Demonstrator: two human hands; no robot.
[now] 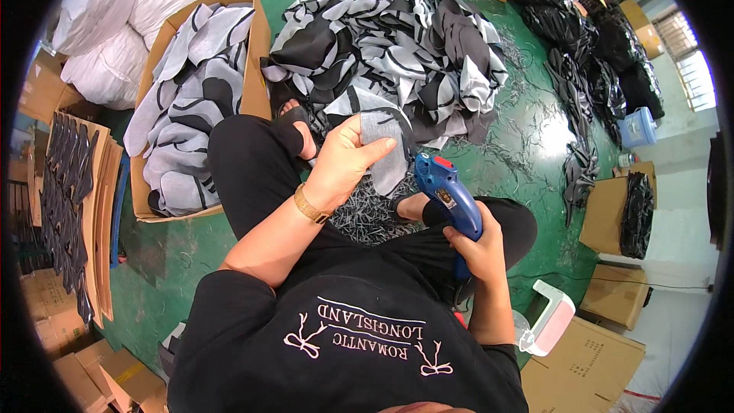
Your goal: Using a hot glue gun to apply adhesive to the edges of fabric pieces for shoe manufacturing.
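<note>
My left hand (344,160) pinches a grey piece of fabric (388,160) with a dark edge between thumb and fingers, in front of my body. My right hand (480,243) is wrapped round the handle of a blue handheld electric cutter (457,203) with a red button on top. The cutter's front end is close to the fabric's right edge; whether its blades touch the cloth is too small to tell. Thin cut strips (371,218) lie on the floor between my legs. Just beyond my hands rises a large heap of grey, white and black fabric pieces (405,46).
At left stands an open cardboard box (261,80) filled with similar fabric, with white sacks (107,50) behind it. Cardboard sheets holding dark pieces (73,199) lean at far left. Black plastic bags (558,27), a blue bucket (637,128) and a pink-and-white appliance (552,321) are at right.
</note>
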